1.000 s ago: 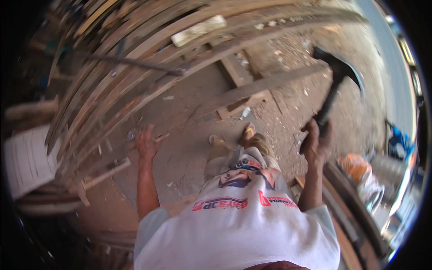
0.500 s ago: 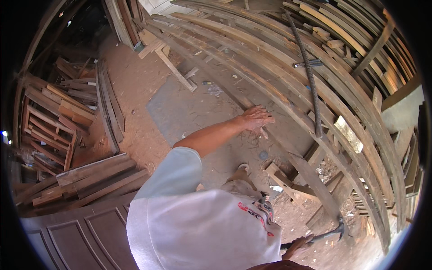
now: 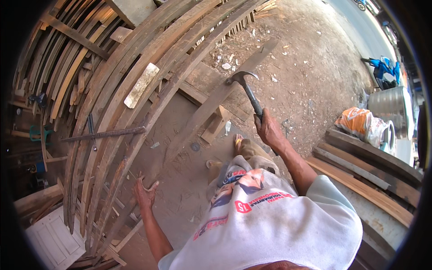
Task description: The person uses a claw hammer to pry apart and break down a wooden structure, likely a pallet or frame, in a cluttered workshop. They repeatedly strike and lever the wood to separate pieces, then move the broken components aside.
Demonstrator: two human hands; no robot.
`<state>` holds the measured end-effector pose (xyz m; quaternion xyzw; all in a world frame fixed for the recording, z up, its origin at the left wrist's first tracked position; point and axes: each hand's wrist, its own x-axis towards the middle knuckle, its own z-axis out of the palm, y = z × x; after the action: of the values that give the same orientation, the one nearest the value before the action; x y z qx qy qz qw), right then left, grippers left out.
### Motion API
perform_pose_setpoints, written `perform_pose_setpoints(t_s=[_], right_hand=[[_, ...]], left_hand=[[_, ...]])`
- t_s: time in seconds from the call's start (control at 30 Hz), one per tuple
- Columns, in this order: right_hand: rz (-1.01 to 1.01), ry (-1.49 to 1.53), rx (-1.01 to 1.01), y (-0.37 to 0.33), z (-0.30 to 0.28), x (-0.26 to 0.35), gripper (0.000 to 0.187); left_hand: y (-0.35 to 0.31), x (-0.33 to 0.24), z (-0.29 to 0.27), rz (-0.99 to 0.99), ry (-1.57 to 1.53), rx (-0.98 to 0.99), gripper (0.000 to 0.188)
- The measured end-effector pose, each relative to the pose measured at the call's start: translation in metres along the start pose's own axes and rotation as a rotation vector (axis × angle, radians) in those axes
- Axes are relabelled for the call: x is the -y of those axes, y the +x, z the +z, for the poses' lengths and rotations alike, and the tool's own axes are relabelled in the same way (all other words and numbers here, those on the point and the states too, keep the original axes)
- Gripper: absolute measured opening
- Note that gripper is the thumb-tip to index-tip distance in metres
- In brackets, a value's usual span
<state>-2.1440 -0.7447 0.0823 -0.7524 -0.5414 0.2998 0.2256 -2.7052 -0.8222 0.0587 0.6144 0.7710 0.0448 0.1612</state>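
Observation:
My right hand (image 3: 268, 128) is closed round the dark handle of a claw hammer (image 3: 250, 96). The hammer's metal head lies over or against a long, narrow wooden plank (image 3: 216, 96); contact is hard to tell. Along that same plank, farther left, is my left hand (image 3: 146, 193), thumb and fingers apart. Whether it touches the plank is not clear. Several long beams (image 3: 168, 90) run side by side just beyond, with a dark ridged metal bar (image 3: 105, 134) lying across them.
A pale block (image 3: 141, 85) rests on the beams. Small wooden offcuts (image 3: 215, 124) lie by my feet. At right are stacked boards (image 3: 364, 180), an orange-and-white sack (image 3: 360, 125) and a large metal drum (image 3: 391, 108). A white panelled door (image 3: 56, 238) stands lower left.
The view has swung to the right, showing the yard and road. My left hand, earlier laid over the plank, now has its thumb and fingers apart. The hammer stays in my right hand.

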Motion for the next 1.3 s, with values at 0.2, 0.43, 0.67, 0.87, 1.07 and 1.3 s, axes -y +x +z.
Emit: perform_pose_setpoints(t_s=[0.2,0.43,0.67,0.87,1.07,1.3], right_hand=[[-0.148,0.006,-0.07,0.009,0.008,0.0,0.03],[-0.069,0.012,0.078,0.021,-0.012,0.008,0.037],[0.057,0.416,0.059,0.007,-0.108,0.091,0.043],[-0.859,0.744,-0.574,0.019,-0.206,0.138,0.033],[-0.38,0.223,-0.617,0.067,-0.141,0.024,0.031],[0.166,0.184,-0.196,0.057,-0.161,0.038,0.048]], left_hand=[[0.047,-0.101,-0.033,0.197,0.005,0.221,0.1],[0.07,-0.122,-0.022,0.114,0.054,0.307,0.093],[0.044,-0.087,0.026,0.307,0.212,-0.059,0.066],[0.042,-0.102,0.025,0.328,0.205,-0.076,0.065],[0.042,-0.102,0.022,0.353,0.251,-0.122,0.059],[0.046,-0.108,0.019,0.312,0.213,-0.093,0.058]])
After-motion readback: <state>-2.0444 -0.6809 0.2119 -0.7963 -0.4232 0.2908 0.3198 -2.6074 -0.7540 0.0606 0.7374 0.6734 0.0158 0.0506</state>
